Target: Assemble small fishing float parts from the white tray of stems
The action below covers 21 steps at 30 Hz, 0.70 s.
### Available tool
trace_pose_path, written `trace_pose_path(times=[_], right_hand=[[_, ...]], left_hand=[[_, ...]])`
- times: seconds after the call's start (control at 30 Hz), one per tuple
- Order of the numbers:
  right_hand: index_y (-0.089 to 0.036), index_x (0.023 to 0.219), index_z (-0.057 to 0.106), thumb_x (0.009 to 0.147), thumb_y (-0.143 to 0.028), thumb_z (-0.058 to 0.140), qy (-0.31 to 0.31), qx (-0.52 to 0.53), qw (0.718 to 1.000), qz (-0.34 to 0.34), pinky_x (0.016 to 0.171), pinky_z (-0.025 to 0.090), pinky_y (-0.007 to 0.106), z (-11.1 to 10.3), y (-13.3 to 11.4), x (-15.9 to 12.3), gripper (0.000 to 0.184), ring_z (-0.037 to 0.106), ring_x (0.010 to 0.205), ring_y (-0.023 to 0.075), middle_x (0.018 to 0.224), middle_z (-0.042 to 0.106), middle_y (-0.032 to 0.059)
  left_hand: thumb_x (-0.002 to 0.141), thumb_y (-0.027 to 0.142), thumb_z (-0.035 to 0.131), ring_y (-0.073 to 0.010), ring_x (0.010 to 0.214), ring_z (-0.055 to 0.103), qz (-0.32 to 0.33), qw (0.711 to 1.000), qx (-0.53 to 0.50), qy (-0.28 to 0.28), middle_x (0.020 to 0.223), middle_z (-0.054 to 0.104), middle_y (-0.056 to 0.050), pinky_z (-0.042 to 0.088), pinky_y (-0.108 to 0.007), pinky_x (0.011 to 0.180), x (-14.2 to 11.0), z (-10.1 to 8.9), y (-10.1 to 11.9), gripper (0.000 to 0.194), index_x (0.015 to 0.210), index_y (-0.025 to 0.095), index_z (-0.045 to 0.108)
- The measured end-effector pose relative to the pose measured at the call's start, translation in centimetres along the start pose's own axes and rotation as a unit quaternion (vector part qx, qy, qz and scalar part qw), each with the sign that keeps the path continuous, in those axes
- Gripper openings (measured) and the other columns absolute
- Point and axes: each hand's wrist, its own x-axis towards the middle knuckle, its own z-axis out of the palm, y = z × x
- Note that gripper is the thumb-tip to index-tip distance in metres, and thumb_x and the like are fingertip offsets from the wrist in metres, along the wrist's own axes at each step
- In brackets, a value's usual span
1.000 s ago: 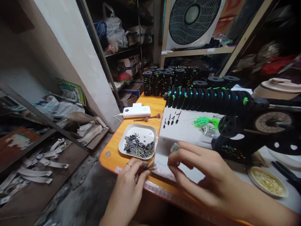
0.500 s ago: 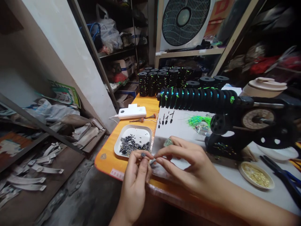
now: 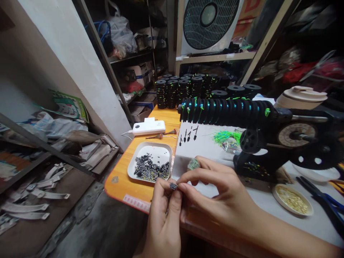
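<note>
My left hand (image 3: pixel 167 218) is closed in a pinch, with a small cluster of dark grey pieces (image 3: pixel 172 186) showing between thumb and index finger. Against that cluster, the thumb and index finger of my right hand (image 3: pixel 221 184) come together; whatever lies between those tips is too small to name. A pale green lump (image 3: pixel 193 164) shows at the right hand's other, curled fingers. Just beyond the hands, a white tray (image 3: pixel 130 165) holds many small dark tubes and pieces (image 3: pixel 150 168), some with yellowish ends. Several black pieces with thin stems (image 3: pixel 189 135) lie on the white sheet.
A black winding machine (image 3: pixel 268 150) with a ribbed spool stack (image 3: pixel 225 111) stands right. Behind are black spools (image 3: pixel 184 93). Green threads (image 3: pixel 227 137), a dish of gold pieces (image 3: pixel 278 200), pliers (image 3: pixel 317 197), a white power bank (image 3: pixel 149 127) and a lidded cup (image 3: pixel 301 98) share the table.
My left hand has moved right and slightly down, bringing the grey cluster up against my right fingertips. The camera view has shifted slightly.
</note>
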Motion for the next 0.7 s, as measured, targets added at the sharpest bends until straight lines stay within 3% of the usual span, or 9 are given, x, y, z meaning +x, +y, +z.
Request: trace_pose_path(times=[0.1, 0.27, 0.4, 0.53, 0.63, 0.7], right_hand=[[-0.017, 0.09, 0.078, 0.089, -0.009, 0.065, -0.022, 0.017, 1.0, 0.003, 0.056, 0.041, 0.019, 0.0, 0.1, 0.0, 0.015, 0.051, 0.063, 0.0104, 0.069, 0.059, 0.0013], [-0.014, 0.083, 0.072, 0.087, -0.008, 0.062, -0.019, 0.005, 1.0, 0.002, 0.056, 0.039, 0.019, 0.0, -0.3, -0.3, 0.012, 0.049, 0.064, 0.0103, 0.07, 0.052, -0.0003], [-0.014, 0.08, 0.068, 0.084, -0.005, 0.061, -0.016, 0.004, 1.0, 0.002, 0.058, 0.04, 0.019, 0.0, -0.7, -0.5, 0.012, 0.046, 0.065, 0.0102, 0.071, 0.051, -0.0012], [-0.015, 0.085, 0.07, 0.085, -0.004, 0.061, -0.036, 0.024, 0.999, -0.007, 0.058, 0.04, 0.019, 0.0, -0.4, -0.5, 0.014, 0.048, 0.066, 0.0102, 0.073, 0.051, -0.0005], [-0.014, 0.093, 0.072, 0.089, -0.003, 0.058, -0.06, 0.021, 0.997, -0.04, 0.055, 0.038, 0.019, -0.3, -0.1, -0.3, 0.018, 0.049, 0.066, 0.0104, 0.076, 0.052, 0.0011], [-0.013, 0.093, 0.073, 0.09, -0.003, 0.057, -0.073, -0.006, 0.996, -0.057, 0.055, 0.037, 0.02, -0.5, 0.0, 0.0, 0.019, 0.049, 0.067, 0.0116, 0.075, 0.05, 0.0016]], left_hand=[[0.091, 0.052, 0.063, -0.0091, 0.058, 0.038, -0.003, 1.0, 0.024, 0.011, 0.063, 0.043, 0.006, 0.034, -0.018, 0.055, -0.2, 0.1, 0.1, 0.032, 0.083, 0.022, 0.056], [0.088, 0.057, 0.063, -0.0151, 0.078, 0.055, 0.043, 0.994, 0.092, 0.048, 0.084, 0.061, -0.001, 0.046, -0.023, 0.073, -0.3, 0.2, -0.2, 0.034, 0.09, 0.023, 0.061], [0.089, 0.056, 0.063, -0.0139, 0.067, 0.056, 0.052, 0.992, 0.095, 0.062, 0.069, 0.06, 0.002, 0.045, -0.023, 0.065, -0.4, 0.4, -0.6, 0.033, 0.083, 0.023, 0.058], [0.084, 0.053, 0.071, -0.009, 0.055, 0.05, 0.017, 0.997, -0.013, 0.068, 0.064, 0.056, 0.005, 0.042, -0.018, 0.054, -0.4, 0.4, -0.3, 0.034, 0.084, 0.022, 0.057], [0.085, 0.046, 0.073, -0.0042, 0.043, 0.03, -0.008, 0.993, -0.111, 0.036, 0.053, 0.043, 0.01, 0.026, -0.015, 0.042, -0.3, -0.4, 0.4, 0.032, 0.08, 0.021, 0.053], [0.086, 0.041, 0.073, -0.0036, 0.044, 0.025, 0.01, 0.991, -0.132, 0.021, 0.053, 0.039, 0.01, 0.024, -0.015, 0.043, -0.4, -0.9, 0.8, 0.033, 0.076, 0.02, 0.05]])
